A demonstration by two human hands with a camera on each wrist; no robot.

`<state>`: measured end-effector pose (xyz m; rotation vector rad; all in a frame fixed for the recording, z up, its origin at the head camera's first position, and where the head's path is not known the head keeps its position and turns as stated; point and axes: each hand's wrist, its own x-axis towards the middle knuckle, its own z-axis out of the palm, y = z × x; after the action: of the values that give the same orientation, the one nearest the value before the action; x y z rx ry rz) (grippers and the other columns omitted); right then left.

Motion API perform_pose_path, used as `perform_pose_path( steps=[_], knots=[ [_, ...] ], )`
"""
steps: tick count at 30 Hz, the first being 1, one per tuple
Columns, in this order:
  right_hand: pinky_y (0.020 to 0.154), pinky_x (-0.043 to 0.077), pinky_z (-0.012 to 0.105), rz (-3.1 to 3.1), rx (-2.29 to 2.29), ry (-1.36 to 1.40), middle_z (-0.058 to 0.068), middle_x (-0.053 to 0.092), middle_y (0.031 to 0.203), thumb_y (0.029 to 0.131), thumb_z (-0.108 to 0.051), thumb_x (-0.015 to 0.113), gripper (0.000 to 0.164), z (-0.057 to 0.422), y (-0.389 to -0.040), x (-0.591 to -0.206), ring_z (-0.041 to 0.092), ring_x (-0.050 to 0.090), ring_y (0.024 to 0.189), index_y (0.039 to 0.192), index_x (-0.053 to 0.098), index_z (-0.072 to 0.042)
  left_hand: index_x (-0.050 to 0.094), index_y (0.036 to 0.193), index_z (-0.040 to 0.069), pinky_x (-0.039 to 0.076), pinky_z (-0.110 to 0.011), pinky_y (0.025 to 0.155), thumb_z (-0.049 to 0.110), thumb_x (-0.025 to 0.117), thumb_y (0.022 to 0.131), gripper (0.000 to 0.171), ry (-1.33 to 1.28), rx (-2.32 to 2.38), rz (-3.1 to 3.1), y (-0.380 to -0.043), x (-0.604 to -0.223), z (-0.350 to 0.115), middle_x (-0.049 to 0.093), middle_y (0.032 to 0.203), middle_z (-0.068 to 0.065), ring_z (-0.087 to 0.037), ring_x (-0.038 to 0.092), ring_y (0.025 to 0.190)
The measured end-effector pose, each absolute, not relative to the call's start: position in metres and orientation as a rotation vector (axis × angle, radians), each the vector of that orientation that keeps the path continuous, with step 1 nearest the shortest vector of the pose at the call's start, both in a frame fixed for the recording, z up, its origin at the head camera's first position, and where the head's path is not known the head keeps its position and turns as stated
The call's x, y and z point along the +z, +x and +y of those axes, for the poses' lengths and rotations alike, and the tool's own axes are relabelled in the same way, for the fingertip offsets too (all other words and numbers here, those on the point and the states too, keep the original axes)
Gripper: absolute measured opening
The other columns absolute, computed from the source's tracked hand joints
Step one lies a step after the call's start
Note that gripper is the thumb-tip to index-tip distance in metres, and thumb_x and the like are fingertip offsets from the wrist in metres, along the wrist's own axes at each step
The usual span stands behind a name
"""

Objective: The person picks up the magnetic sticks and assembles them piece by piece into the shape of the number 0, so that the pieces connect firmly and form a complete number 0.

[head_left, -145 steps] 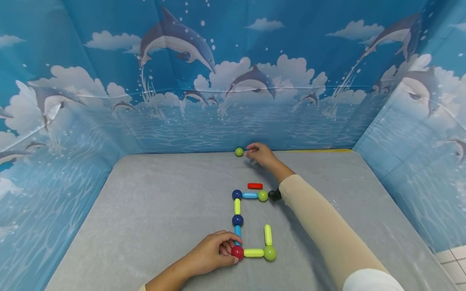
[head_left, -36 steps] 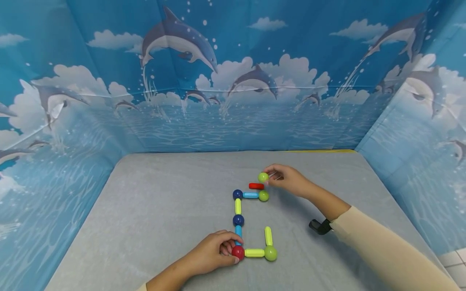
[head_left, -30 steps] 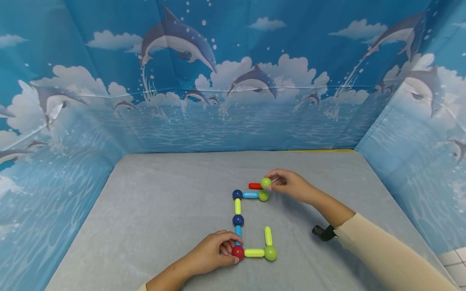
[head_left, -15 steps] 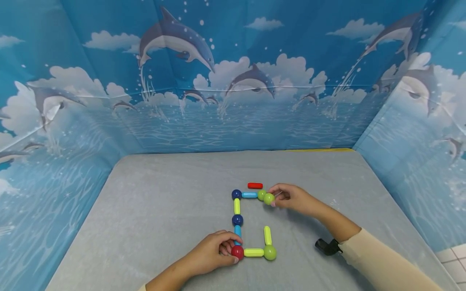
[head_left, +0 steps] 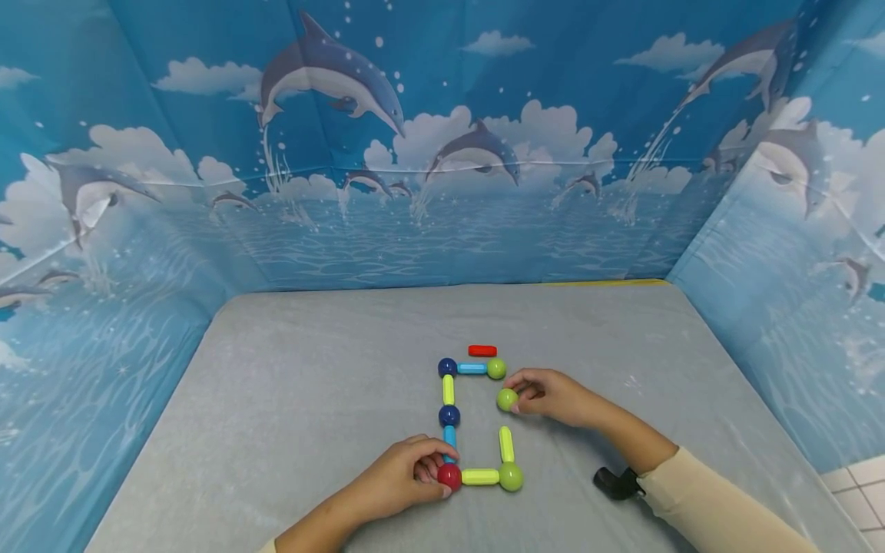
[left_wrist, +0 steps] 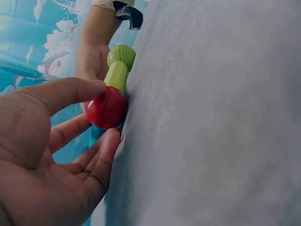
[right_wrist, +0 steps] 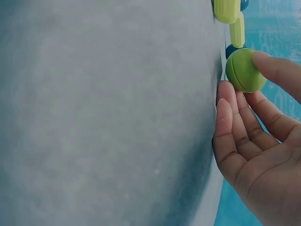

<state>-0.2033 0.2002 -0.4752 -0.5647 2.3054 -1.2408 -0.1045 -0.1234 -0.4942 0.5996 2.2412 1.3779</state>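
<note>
My left hand (head_left: 404, 478) grips a red ball (head_left: 449, 477) between thumb and fingers at the near left corner of a ball-and-stick figure. From that ball a yellow-green stick (head_left: 480, 477) runs right to a green ball (head_left: 511, 476), where another yellow-green stick (head_left: 507, 444) points away. On the left side a blue stick (head_left: 450, 438), a dark blue ball (head_left: 449, 415), a yellow-green stick (head_left: 449, 389) and a second dark blue ball (head_left: 447, 368) form a line. My right hand (head_left: 556, 397) pinches a loose green ball (right_wrist: 245, 70) just beyond the free stick end.
At the figure's far side a light blue stick (head_left: 472, 369) joins a green ball (head_left: 496, 369). A loose red stick (head_left: 482, 351) lies behind it on the grey cloth-covered table (head_left: 332, 369). A dolphin-print curtain (head_left: 442, 230) stands around the back and sides.
My right hand picked up the green ball from the table's back edge and brought it nearer, past the red stick and far green ball. My left hand has stayed at the red ball.
</note>
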Motion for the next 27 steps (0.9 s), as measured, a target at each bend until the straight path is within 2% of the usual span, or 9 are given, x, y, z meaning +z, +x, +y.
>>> perform_pose_path(
  steps=[5, 11, 18, 27],
  knots=[
    [0.077, 0.054, 0.025, 2.317, -1.219, -0.564, 0.008, 0.070, 0.113, 0.094, -0.022, 0.073, 0.036, 0.199, -0.202, -0.477, 0.021, 0.065, 0.100, 0.126, 0.066, -0.009, 0.068, 0.124, 0.026, 0.052, -0.018, 0.073, 0.027, 0.083, 0.085, 0.041, 0.567, 1.349, 2.285, -0.104, -0.492, -0.123, 0.053, 0.107, 0.000, -0.009, 0.057, 0.087],
    [0.077, 0.053, 0.025, 2.331, -1.196, -0.563, 0.005, 0.070, 0.106, 0.093, -0.023, 0.074, 0.035, 0.198, -0.201, -0.479, 0.020, 0.063, 0.096, 0.125, 0.067, -0.011, 0.067, 0.125, 0.024, 0.053, -0.020, 0.075, 0.028, 0.081, 0.085, 0.042, 0.551, 1.402, 2.414, -0.102, -0.488, -0.120, 0.053, 0.112, 0.000, -0.012, 0.055, 0.095],
    [0.076, 0.053, 0.024, 2.340, -1.182, -0.566, 0.004, 0.069, 0.103, 0.093, -0.021, 0.074, 0.033, 0.198, -0.199, -0.478, 0.016, 0.063, 0.092, 0.124, 0.069, -0.011, 0.071, 0.119, 0.016, 0.055, -0.021, 0.083, 0.024, 0.079, 0.089, 0.032, 0.691, 1.406, 2.403, -0.098, -0.476, -0.110, 0.062, 0.110, 0.002, -0.005, 0.061, 0.093],
    [0.077, 0.052, 0.023, 2.333, -1.207, -0.605, 0.007, 0.070, 0.105, 0.093, -0.023, 0.074, 0.036, 0.197, -0.197, -0.479, 0.011, 0.062, 0.090, 0.125, 0.069, -0.007, 0.070, 0.126, 0.018, 0.051, -0.016, 0.090, 0.028, 0.075, 0.093, 0.035, 0.935, 1.116, 2.514, -0.099, -0.468, -0.083, 0.062, 0.118, 0.011, 0.001, 0.060, 0.103]
  ],
)
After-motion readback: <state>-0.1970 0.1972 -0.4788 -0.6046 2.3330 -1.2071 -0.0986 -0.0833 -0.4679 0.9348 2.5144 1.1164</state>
